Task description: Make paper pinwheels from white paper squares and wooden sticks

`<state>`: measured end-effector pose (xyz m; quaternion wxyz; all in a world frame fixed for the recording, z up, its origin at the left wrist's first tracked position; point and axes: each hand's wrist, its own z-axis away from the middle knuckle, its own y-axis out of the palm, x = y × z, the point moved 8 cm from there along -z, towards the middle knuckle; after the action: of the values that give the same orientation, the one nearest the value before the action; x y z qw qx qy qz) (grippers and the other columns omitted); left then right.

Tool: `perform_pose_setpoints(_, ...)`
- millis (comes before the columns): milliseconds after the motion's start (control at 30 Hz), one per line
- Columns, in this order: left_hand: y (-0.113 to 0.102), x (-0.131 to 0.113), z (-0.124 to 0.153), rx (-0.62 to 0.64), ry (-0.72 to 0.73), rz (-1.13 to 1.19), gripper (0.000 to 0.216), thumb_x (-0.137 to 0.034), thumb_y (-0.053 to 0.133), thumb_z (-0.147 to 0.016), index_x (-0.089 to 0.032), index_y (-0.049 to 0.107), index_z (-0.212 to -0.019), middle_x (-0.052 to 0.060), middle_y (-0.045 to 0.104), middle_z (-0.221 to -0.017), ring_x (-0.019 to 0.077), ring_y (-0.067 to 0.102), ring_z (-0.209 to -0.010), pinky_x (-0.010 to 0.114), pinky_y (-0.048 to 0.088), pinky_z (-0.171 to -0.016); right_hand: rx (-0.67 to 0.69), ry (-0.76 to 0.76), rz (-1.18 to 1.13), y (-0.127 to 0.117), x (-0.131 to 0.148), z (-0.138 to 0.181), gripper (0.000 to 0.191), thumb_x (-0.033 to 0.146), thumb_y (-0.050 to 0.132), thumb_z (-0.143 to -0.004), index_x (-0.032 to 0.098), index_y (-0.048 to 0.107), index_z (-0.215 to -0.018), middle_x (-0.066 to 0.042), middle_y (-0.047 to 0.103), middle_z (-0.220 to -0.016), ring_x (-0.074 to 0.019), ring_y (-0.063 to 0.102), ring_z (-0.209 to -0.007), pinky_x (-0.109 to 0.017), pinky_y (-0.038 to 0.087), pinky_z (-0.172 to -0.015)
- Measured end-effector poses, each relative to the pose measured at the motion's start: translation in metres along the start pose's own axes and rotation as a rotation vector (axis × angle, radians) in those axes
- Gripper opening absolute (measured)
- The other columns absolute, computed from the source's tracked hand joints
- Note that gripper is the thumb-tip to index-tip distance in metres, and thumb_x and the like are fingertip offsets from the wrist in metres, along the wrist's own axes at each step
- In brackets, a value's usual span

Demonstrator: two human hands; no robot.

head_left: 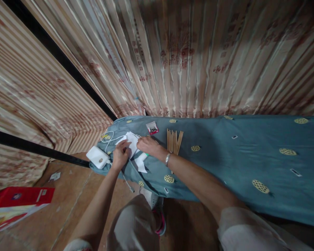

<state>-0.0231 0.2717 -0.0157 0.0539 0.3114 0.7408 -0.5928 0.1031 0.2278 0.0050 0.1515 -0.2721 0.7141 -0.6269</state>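
Left of the wooden sticks point(174, 141), the white paper point(132, 142) lies between your hands. Your left hand point(119, 156) has a loosely curled grip, your right hand point(149, 145) a nearly closed one; I cannot tell what either pinches. Steady the paper with your left, make small moves with your right, and mind the small box point(153, 129) by the sticks' far end.

Striped curtains point(199, 62) (red lettering point(137, 55) runs down some folds) hang behind a long surface draped in blue-green cloth point(232, 150) with yellow motifs point(260, 186). Black poles point(60, 58) slant at left; the brownish floor point(77, 195) looks dim.
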Motion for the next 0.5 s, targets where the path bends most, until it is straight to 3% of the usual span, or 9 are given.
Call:
perform_pose_setpoints(133,-0.003,-0.005,0.002,-0.016,-0.003,0.049,0.036,-0.024,0.047,-0.078,-0.019,0.073,-0.103,0.009,0.064,-0.124,0.0263,0.058,-0.116,0.041,0.048,-0.1,0.014,0.006,0.01,-0.004,-0.003,0.0,0.028,0.003,0.043,-0.089,0.008,0.069,-0.097,-0.019,0.072,-0.095,-0.0266,0.068,-0.092,-0.037,0.054,-0.075)
perform_pose_setpoints(300,-0.004,-0.012,0.007,0.01,0.003,0.085,0.038,-0.049,0.06,-0.078,-0.02,0.074,-0.099,0.009,0.065,-0.123,0.0287,0.057,-0.117,0.044,0.045,-0.103,0.013,0.032,0.003,-0.008,-0.008,-0.004,0.028,0.006,0.043,-0.092,0.008,0.069,-0.099,-0.019,0.073,-0.093,-0.0259,0.069,-0.093,-0.036,0.054,-0.075)
perform_pose_setpoints(500,-0.004,-0.014,0.008,0.063,0.015,0.092,0.04,-0.052,0.06,-0.077,-0.02,0.075,-0.097,0.009,0.069,-0.116,0.0279,0.06,-0.114,0.044,0.044,-0.104,0.015,0.036,-0.027,-0.005,-0.014,0.002,0.025,0.01,0.045,-0.093,0.01,0.069,-0.101,-0.017,0.073,-0.093,-0.0233,0.069,-0.093,-0.033,0.053,-0.077)
